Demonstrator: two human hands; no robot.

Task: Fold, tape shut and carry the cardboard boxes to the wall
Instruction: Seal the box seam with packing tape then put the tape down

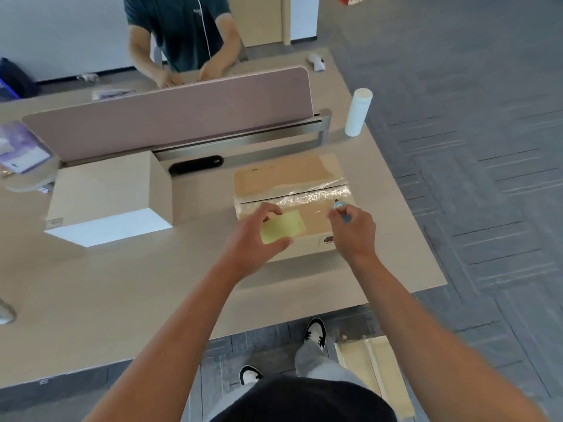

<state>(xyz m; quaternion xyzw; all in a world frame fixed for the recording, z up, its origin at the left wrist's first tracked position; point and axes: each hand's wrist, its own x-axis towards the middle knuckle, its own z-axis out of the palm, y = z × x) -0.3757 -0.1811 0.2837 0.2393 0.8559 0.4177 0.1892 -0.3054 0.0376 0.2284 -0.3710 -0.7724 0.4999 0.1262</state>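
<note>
Left hand (pixel 256 236) is pinching a yellow sticky note (pixel 282 226) by its edges and the right hand (pixel 353 229) is curled round a small blue pen-like tool (pixel 340 208), tip by the seam. Both hover over the cardboard box (pixel 289 181), which sits flat on the desk (pixel 122 287) near its right end with tape (pixel 316 194) already across the flaps. My guess is the note's held low so it can go straight onto the lid as a label.

The left hand (pixel 254 236) is hiding the near-left corner of the cardboard box (pixel 292 205); the picture's top edge is cutting off the person (pixel 182 32) across the desk.
</note>
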